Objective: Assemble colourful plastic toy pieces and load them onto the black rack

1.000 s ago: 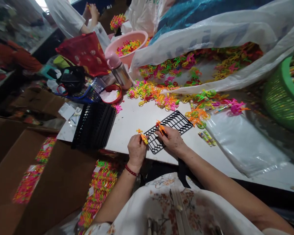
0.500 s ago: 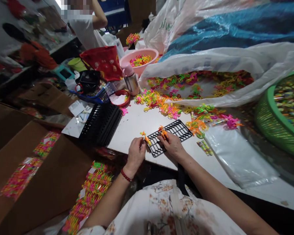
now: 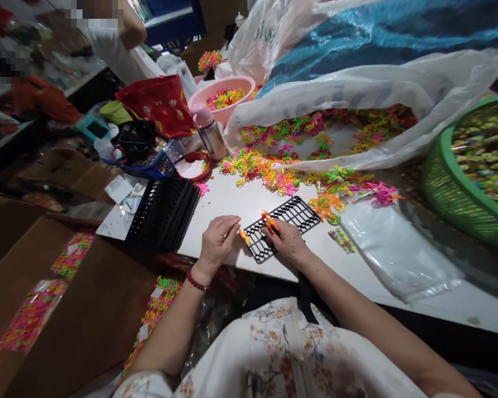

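A black plastic grid tray (image 3: 292, 214) lies on the white table (image 3: 232, 207) in front of me. My left hand (image 3: 216, 241) pinches a small orange and yellow plastic toy piece (image 3: 244, 237) at the tray's near left corner. My right hand (image 3: 287, 239) rests on the tray's near edge, fingers closed on an orange toy piece (image 3: 269, 221) standing on the grid. Loose bright plastic pieces (image 3: 261, 166) are scattered beyond the tray.
A stack of black grid trays (image 3: 162, 213) stands to the left. A big white bag (image 3: 357, 110) of coloured pieces lies behind, a green basket (image 3: 465, 177) at right, a pink bowl (image 3: 224, 99) and a flask (image 3: 209, 130) at back. Cardboard boxes (image 3: 78, 309) sit lower left. Another person (image 3: 108, 38) works far left.
My left hand has lowered its toy piece to the tray's corner and its fingers have stretched out more. The camera view shifted slightly. My right hand stays on the tray.
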`<state>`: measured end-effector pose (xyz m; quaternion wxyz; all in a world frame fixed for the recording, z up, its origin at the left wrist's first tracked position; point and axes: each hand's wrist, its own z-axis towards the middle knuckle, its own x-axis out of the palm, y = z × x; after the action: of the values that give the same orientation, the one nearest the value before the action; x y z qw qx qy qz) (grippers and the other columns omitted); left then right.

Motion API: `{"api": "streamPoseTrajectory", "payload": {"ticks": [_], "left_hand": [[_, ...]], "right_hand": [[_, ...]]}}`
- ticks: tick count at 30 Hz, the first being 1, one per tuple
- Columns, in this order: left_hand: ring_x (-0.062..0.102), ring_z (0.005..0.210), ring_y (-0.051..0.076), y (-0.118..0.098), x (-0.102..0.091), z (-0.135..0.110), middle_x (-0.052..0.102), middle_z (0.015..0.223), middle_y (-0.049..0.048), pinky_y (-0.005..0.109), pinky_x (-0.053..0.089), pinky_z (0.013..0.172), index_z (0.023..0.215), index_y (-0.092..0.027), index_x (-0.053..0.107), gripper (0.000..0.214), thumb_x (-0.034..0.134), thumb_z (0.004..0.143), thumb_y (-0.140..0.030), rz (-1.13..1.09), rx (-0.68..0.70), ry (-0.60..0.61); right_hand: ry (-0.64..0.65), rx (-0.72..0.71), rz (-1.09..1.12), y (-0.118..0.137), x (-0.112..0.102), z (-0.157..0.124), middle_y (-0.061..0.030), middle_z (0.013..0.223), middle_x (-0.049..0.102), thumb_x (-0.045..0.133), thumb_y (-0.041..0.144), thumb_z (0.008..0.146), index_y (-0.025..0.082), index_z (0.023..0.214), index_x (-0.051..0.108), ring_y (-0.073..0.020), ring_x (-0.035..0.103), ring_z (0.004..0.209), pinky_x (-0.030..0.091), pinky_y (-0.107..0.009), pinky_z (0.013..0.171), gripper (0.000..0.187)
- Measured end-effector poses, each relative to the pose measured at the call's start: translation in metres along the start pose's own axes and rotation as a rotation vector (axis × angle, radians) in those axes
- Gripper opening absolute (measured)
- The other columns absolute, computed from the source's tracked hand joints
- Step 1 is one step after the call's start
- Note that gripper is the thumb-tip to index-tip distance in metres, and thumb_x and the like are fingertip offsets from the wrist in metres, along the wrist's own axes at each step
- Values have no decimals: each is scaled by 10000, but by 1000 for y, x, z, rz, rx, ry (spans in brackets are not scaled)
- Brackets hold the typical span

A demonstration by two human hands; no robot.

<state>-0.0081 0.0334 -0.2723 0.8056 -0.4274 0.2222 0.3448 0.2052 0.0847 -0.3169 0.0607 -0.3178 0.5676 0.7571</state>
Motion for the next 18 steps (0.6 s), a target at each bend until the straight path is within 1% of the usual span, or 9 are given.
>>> {"api": "streamPoseTrajectory", "payload": {"ticks": [3,6,8,10,12,14,18], "left_hand": [[678,993,186,0,-2,-2,745,1046,67,372,547,899,1097,-216,700,183,577,963,-239,-14,-11,17],[671,1020,190,-1,-2,-3,742,1063,68,381,538,921,1117,-221,694,201,556,974,-249,-20,-23,37],[666,1029,191,-2,-1,-3,741,1067,67,384,535,931,1124,-222,692,209,545,978,-247,-15,-11,45],[663,1024,190,-2,0,-3,738,1066,67,381,535,929,1127,-221,692,211,545,977,-238,-8,6,44],[657,1012,187,-3,1,-3,732,1060,70,371,539,916,1128,-215,693,210,552,973,-223,-6,16,31],[651,997,183,-4,2,-3,725,1050,74,359,545,898,1125,-208,694,206,562,967,-209,-13,25,13],[641,984,176,-4,4,-4,716,1039,73,343,546,884,1126,-196,691,205,579,955,-181,-37,53,-13]], "right_hand": [[29,30,30,4,-4,1,-19,682,596,516,412,929,232,757,544,-189,532,649,380,-296,640,250],[62,43,118,15,-5,5,-19,742,623,519,375,923,230,820,570,-192,558,702,408,-299,687,186],[102,45,181,24,0,9,-14,782,640,522,342,921,228,885,589,-187,575,729,420,-293,704,137],[154,42,199,29,7,12,-7,788,647,550,315,906,224,907,596,-177,576,719,420,-281,694,102],[185,30,173,30,15,14,-3,781,649,572,286,892,223,914,599,-167,564,698,411,-268,676,72],[190,16,138,27,21,14,0,769,645,569,263,895,222,920,596,-158,547,677,396,-255,655,55],[192,-6,93,19,22,14,0,730,612,554,262,912,207,880,578,-149,506,640,367,-245,626,68]]}}
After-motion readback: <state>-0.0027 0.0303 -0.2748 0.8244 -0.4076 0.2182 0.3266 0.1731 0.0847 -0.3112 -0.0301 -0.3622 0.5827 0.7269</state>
